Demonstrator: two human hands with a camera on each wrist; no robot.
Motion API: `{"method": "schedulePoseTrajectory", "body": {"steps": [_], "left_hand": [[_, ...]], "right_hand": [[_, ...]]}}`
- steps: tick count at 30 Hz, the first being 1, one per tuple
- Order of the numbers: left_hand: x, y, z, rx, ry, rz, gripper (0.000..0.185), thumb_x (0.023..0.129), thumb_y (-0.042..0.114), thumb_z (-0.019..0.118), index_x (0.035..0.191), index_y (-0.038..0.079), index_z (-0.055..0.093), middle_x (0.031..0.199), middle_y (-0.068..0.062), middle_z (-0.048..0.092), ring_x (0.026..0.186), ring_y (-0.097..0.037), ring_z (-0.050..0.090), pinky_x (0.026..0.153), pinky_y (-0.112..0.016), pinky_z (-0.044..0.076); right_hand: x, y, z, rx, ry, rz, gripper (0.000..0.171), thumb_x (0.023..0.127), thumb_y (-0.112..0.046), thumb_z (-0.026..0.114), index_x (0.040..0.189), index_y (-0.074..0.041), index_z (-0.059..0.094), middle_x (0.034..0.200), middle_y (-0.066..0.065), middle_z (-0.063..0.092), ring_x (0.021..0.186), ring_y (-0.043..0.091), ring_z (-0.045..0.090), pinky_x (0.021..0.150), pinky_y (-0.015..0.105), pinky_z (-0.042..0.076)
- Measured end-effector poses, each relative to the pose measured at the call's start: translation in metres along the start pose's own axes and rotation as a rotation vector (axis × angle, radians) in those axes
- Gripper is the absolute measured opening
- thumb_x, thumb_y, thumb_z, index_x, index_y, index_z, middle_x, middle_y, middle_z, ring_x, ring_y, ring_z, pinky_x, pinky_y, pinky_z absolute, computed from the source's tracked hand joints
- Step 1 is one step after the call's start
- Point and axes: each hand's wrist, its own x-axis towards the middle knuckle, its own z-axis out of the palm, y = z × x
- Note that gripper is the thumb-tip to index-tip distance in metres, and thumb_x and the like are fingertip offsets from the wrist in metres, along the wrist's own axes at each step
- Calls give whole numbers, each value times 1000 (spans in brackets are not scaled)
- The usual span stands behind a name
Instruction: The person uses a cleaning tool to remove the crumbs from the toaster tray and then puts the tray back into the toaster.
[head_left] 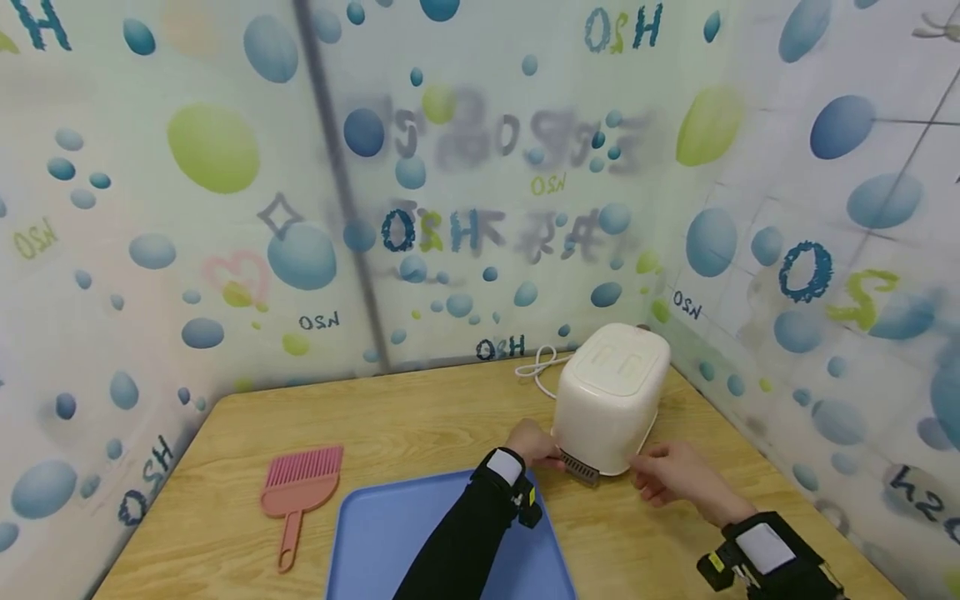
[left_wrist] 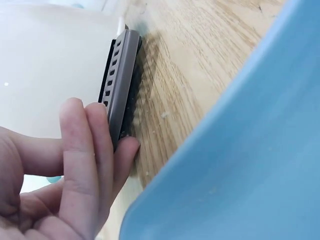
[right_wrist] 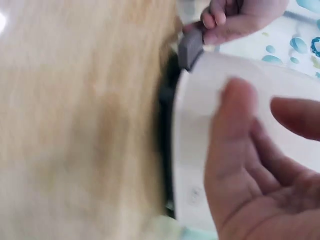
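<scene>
A wooden table (head_left: 420, 417) fills the lower half of the head view, walled in by plastic sheeting printed with blue and green bubbles. Near the table's back right corner stands a cream-white toaster (head_left: 611, 396), its white cord (head_left: 538, 367) looped behind it. A blue tray (head_left: 390, 542) lies at the near edge, just under the left forearm, and a pink brush (head_left: 300, 492) rests on the wood to the left of the tray, well apart from both hands. The left hand (head_left: 534, 442), reaching forward in a black sleeve with a wrist device strapped on, meets the toaster's lower front edge. There its fingers (left_wrist: 95, 150) and thumb pinch one end of a grey slotted crumb tray (head_left: 581, 469), which sticks out a short way from the toaster's base, just above the table and beside the blue tray's rim. The right hand (head_left: 671, 475) is on the other side of the toaster, palm turned toward its side wall, fingers loosely spread and relaxed, holding nothing; whether it touches the wall is unclear.
</scene>
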Motion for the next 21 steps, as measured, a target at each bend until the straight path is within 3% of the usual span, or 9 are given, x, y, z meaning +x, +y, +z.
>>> {"method": "schedulePoseTrajectory", "body": {"steps": [3,6,10,12,17,21], "left_hand": [[-1,1,-1,-27,-14,-30,15,78,-2,81,74,-2,66,73,-7,65,58,-14,68,56,-21,54],[-2,0,-1,-34,-20,-48,16,78,-3,80,72,-2,66,69,-6,65,53,-11,64,53,-20,53],[-3,-1,2,35,0,-9,18,76,-3,82,67,-2,67,62,-3,62,52,-9,60,52,-18,48],[-4,-1,3,71,20,13,19,74,-2,83,65,-1,66,60,-2,59,53,-9,58,51,-17,45],[-4,1,2,-15,4,-7,20,76,-5,81,65,0,65,60,-3,59,52,-10,60,50,-19,50],[-5,2,2,-69,-18,-28,20,77,-8,79,66,0,64,60,-5,60,48,-9,58,53,-22,55]], "right_hand": [[3,13,13,179,-146,93,26,102,-15,57,100,10,65,83,11,70,74,20,70,70,36,61],[7,22,27,380,-199,147,25,102,-10,55,102,14,62,87,13,71,80,22,72,76,36,61],[13,26,44,631,-162,206,23,103,-4,53,107,19,53,88,16,69,83,23,72,81,35,60],[15,26,51,702,-137,219,24,103,-2,52,111,21,49,88,16,67,83,23,71,82,34,60],[20,25,62,785,-36,235,24,103,1,49,118,20,45,88,17,68,82,23,71,80,33,60],[21,25,67,824,-8,234,23,103,3,47,120,18,42,86,17,69,81,23,72,79,32,60]]}}
